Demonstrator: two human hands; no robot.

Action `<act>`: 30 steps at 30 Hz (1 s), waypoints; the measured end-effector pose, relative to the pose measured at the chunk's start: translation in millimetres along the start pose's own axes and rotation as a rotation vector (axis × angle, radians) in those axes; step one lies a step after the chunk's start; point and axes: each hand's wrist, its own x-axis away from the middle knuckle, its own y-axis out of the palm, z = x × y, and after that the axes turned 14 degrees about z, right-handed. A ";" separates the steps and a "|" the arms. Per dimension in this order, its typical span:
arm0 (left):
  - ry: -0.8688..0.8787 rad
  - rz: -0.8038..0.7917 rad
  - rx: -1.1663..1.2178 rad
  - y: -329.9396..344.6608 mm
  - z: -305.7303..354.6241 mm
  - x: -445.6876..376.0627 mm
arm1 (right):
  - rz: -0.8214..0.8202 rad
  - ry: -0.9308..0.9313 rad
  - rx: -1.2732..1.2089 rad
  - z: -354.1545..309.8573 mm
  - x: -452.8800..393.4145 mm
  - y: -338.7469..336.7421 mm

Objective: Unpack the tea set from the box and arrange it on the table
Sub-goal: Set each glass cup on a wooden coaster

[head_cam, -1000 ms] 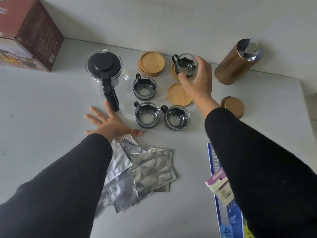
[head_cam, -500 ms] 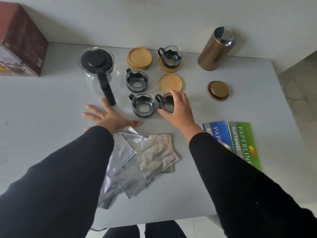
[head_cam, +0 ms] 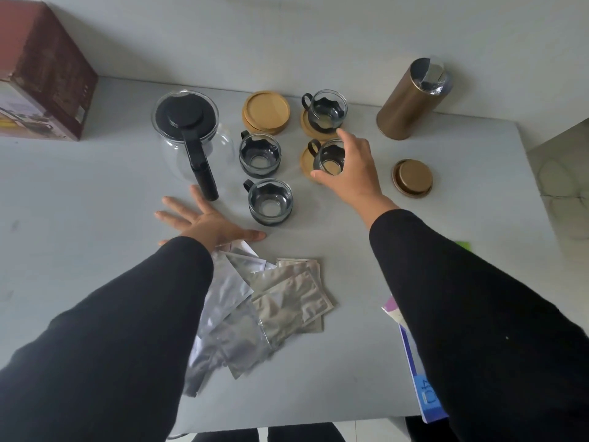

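My right hand (head_cam: 350, 173) grips a glass cup (head_cam: 328, 156) with a black holder, sitting on or just over a wooden coaster (head_cam: 307, 161). Behind it another cup (head_cam: 328, 108) stands on its own coaster (head_cam: 310, 127). Two more cups rest bare on the table, one in the middle (head_cam: 259, 153) and one nearer (head_cam: 270, 201). A stack of wooden coasters (head_cam: 266, 111) lies beside the glass teapot (head_cam: 188, 129) with its black lid and handle. My left hand (head_cam: 204, 221) lies flat, fingers spread, near the teapot handle. The brown box (head_cam: 41, 78) stands at the far left.
A gold canister (head_cam: 411, 100) stands open at the back right, its lid (head_cam: 412, 177) lying nearer. Several silver foil packets (head_cam: 274, 298) are heaped by my left forearm. Blue packaging (head_cam: 420, 378) pokes out under my right arm. The table (head_cam: 79, 218) ends at the right (head_cam: 535, 186).
My right hand took the front right cup and carried it back onto the free wooden coaster. My left hand stayed flat on the table.
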 end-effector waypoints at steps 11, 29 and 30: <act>-0.046 -0.008 0.012 5.8 1.4 -9.1 | -0.095 -0.009 -0.012 8.9 -24.0 22.6; -0.052 0.023 0.015 9.3 1.4 -8.4 | 0.231 -0.300 0.021 -13.8 -21.8 16.1; -0.050 0.025 0.016 9.5 1.2 -8.0 | 0.246 -0.355 -0.008 -21.9 -23.7 16.6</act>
